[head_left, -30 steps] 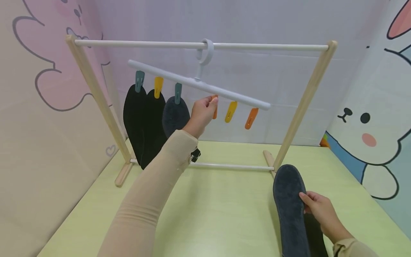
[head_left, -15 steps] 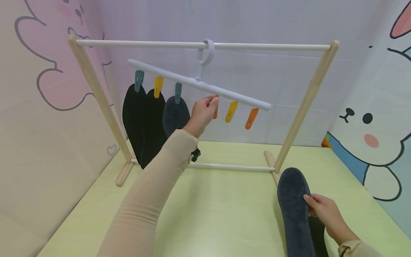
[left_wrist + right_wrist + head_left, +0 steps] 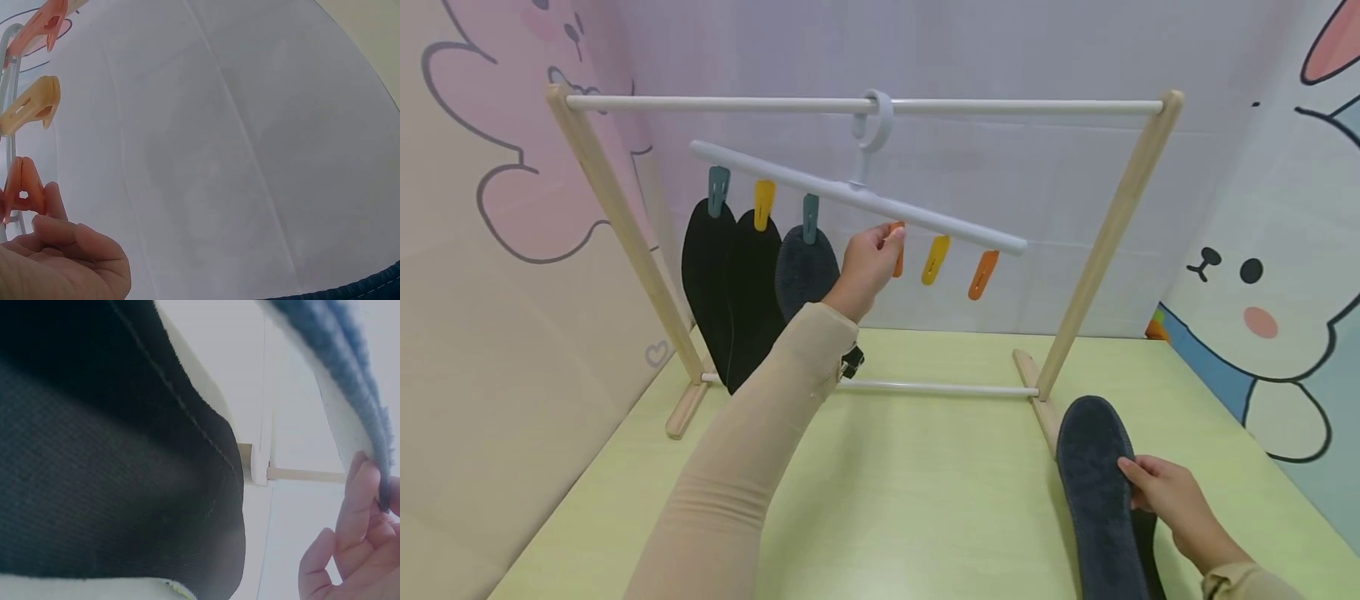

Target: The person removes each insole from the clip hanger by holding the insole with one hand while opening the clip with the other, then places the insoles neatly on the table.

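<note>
My left hand (image 3: 867,268) pinches an orange clothespin (image 3: 899,252) under the white hanger bar (image 3: 925,219); in the left wrist view that orange clothespin (image 3: 36,195) has nothing in its jaws. Lower right, my right hand (image 3: 1172,500) holds a dark blue fuzzy insole (image 3: 1097,492) by its edge, thumb on the face. A black insole (image 3: 1145,533) shows partly behind it; the right wrist view has a black insole (image 3: 125,487) close up. Left of my left hand, two black insoles (image 3: 706,275) and a dark blue insole (image 3: 805,265), partly hidden by my arm, hang from clothespins.
A yellow clothespin (image 3: 936,260) and another orange clothespin (image 3: 983,275) hang without load to the right. The hanger tilts down rightward from the rack's top rod (image 3: 1015,107). Wooden rack legs (image 3: 1112,233) stand on the pale green table (image 3: 925,483).
My right hand has moved slightly right and down with the dark blue insole, away from the rack. My left hand has kept its pinch on the orange clothespin.
</note>
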{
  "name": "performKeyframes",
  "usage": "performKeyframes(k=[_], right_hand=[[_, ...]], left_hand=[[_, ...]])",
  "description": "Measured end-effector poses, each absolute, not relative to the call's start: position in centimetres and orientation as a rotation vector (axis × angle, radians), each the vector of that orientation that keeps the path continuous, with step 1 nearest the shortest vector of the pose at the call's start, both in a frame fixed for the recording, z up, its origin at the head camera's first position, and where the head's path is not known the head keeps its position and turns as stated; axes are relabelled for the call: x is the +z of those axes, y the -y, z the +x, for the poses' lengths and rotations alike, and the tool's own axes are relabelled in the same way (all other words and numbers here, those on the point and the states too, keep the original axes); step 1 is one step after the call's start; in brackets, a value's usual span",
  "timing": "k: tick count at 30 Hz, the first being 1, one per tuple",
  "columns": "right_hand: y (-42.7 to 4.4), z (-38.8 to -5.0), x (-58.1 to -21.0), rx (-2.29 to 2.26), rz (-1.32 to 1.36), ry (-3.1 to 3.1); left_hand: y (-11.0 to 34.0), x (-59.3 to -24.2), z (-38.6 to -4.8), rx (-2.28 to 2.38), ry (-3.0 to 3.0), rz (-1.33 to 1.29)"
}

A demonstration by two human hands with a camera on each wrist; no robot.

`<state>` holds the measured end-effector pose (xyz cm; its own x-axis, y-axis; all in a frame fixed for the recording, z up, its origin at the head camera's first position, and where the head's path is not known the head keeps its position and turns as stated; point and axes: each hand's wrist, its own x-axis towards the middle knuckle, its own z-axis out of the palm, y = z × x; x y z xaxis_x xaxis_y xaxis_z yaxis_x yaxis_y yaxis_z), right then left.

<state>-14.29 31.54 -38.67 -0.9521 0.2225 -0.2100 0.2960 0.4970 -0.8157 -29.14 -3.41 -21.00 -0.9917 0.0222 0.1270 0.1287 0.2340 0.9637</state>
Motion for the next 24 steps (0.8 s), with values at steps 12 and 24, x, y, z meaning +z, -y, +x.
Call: performKeyframes(k=[12, 24], right_hand=[[-33.1, -14.0, -38.3, -1.432, 0.472, -2.642], [-34.1, -14.1, -38.6, -1.421, 0.481, -2.607]], left_hand=[[3.3, -21.0, -29.1, -1.893, 2.382, -0.148], [3.5, -21.2, -29.6, -1.853, 2.37, -0.207]])
